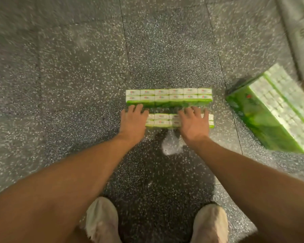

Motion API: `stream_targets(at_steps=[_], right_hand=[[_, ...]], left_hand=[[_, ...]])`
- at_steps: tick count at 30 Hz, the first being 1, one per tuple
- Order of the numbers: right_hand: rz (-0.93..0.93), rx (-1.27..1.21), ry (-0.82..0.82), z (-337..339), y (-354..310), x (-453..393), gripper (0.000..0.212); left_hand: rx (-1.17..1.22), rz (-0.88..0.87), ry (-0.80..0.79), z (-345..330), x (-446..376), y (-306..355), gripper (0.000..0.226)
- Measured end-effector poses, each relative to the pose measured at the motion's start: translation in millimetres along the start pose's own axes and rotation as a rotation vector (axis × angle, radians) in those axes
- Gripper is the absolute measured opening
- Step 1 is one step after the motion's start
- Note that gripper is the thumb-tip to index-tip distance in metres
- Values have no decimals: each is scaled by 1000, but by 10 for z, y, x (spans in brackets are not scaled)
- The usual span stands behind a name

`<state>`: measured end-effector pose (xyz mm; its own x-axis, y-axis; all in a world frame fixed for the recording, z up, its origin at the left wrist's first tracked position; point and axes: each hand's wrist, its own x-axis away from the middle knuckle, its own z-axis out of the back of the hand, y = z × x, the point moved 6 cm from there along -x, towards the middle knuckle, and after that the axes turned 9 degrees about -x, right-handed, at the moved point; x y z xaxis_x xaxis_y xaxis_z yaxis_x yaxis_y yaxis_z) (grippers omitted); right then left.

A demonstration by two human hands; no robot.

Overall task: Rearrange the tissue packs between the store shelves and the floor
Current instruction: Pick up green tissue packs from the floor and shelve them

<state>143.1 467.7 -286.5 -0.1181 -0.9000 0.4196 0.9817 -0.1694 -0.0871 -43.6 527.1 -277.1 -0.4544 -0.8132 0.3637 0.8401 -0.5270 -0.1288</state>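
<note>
Green tissue pack [162, 121] lies on the floor [77, 76], left hand [132, 120] and right hand [194, 122] spread flat over its ends; loose palm-only contact could let it slip when lifted.

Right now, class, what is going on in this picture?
A person bends over a speckled floor with both arms stretched down. The left hand and right hand lie on the two ends of the near tissue pack, fingers reaching over its far edge. A second tissue pack lies just beyond it, side by side. A larger green bundle sits askew to the right. The person's pale shoes show at the bottom. No shelves clearly show.
</note>
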Motion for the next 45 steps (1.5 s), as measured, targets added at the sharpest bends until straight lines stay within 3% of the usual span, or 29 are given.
stream_targets(at_steps=[2,6,12,16,19,25,30,36,45], right_hand=[[32,-66,-39,176,-37,70,57],[52,-99,31,1047,-165,396,45],[212,-97,150,3150,-785,1415,45],[363,-116,285,4769,-1428,2297,44],[482,-87,303,5782,-1991,2919,46],[829,-94,375,7160,-3370,4192,56],[1142,-115,434,7513,-4616,5391,56],[1452,-156,482,7473,-6000,6732,51],[1700,-39,487,7260,-8333,7799,47]], left_hand=[[39,-35,-21,188,9,-37,49],[82,-31,47,996,280,-255,45],[94,15,140,2963,1364,-962,49],[164,107,233,4353,2467,-1594,48],[187,210,217,5255,3409,-2093,56],[122,427,398,6687,5728,-2850,50],[25,706,489,7066,7677,-3102,42],[-47,984,507,6922,9556,-3395,41],[-117,1298,498,6300,11319,-4560,49]])
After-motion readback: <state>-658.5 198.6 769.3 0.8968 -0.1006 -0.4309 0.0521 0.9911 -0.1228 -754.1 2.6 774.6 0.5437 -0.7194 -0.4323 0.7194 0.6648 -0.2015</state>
